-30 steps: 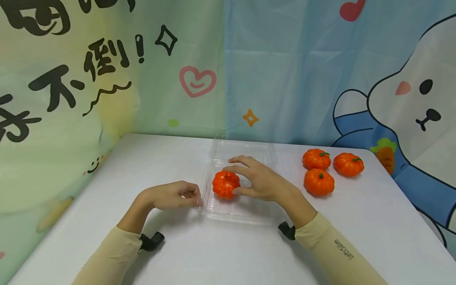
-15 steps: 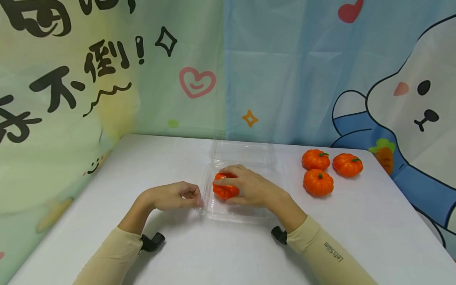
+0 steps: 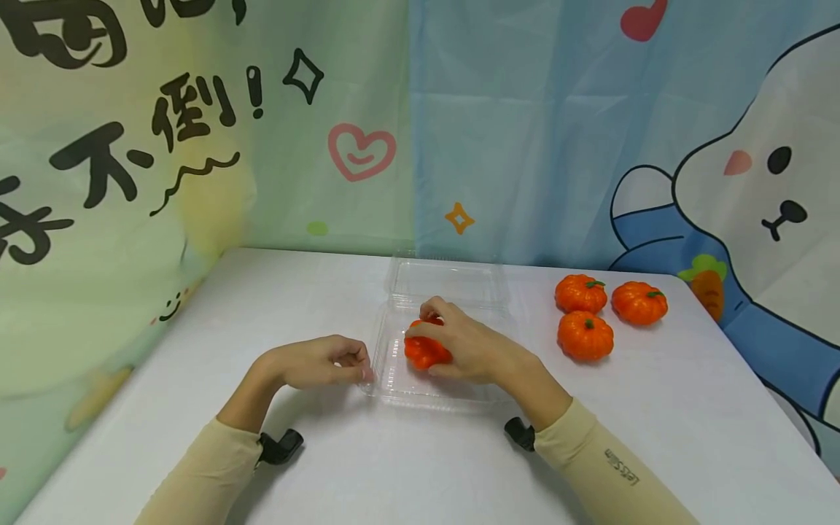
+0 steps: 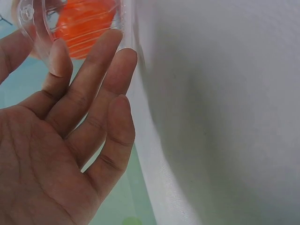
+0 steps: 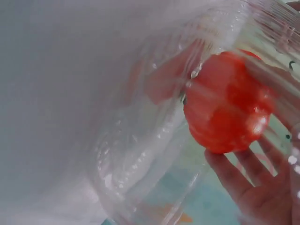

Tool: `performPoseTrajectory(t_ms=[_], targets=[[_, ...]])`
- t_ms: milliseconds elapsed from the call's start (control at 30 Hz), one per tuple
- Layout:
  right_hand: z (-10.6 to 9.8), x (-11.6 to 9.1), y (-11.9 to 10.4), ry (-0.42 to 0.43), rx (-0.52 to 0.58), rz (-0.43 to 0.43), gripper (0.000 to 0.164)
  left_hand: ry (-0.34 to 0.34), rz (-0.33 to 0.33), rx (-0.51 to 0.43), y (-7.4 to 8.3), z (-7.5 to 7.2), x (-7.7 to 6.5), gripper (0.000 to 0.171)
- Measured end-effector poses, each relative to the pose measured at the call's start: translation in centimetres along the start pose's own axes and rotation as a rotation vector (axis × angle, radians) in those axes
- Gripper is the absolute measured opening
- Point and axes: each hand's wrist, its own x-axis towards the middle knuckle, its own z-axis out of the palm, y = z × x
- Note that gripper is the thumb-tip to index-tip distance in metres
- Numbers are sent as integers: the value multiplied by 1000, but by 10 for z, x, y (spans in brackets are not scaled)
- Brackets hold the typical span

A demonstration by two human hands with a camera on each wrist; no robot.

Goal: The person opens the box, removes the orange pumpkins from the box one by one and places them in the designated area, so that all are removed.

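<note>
A clear plastic clamshell container (image 3: 420, 401) lies with its lid folded back on the white table. Inside its base is an orange toy pumpkin (image 3: 425, 355), which my right hand (image 3: 469, 346) grips from the right, fingers over the top and thumb on the near side. In the right wrist view the pumpkin (image 5: 225, 105) shows through the clear wall, fingers (image 5: 229, 176) spread around it. At the container's left side, my left hand (image 3: 321, 361) pinches the rim between thumb and forefinger. The left wrist view has the other fingers (image 4: 122, 117) of that hand loosely extended beside the wall.
Three more orange pumpkins with green stems, among them the nearest pumpkin (image 3: 586, 336), stand grouped at the back right of the table. The container's lid (image 3: 449, 281) extends towards the table's back edge. A printed cloth backdrop (image 3: 525, 131) hangs behind.
My right hand has closed around the pumpkin in the container, then shifted it slightly to the right. The left hand has stayed at the rim.
</note>
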Motion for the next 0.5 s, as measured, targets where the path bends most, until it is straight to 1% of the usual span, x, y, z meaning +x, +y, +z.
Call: performPoseTrajectory(t_ms=[67,267,400,500], targets=[[-1,-2,0,4,14,6,49,-1,7,1,0,0,0,14],[-4,-11,4,2,4,7,55,2,12,8,-1,0,0,14],[-6,-17,6,7,32,44,46,3,21,15,0,-1,1,14],[-6,-20,7,8,41,57,44,4,17,9,0,-1,1,14]])
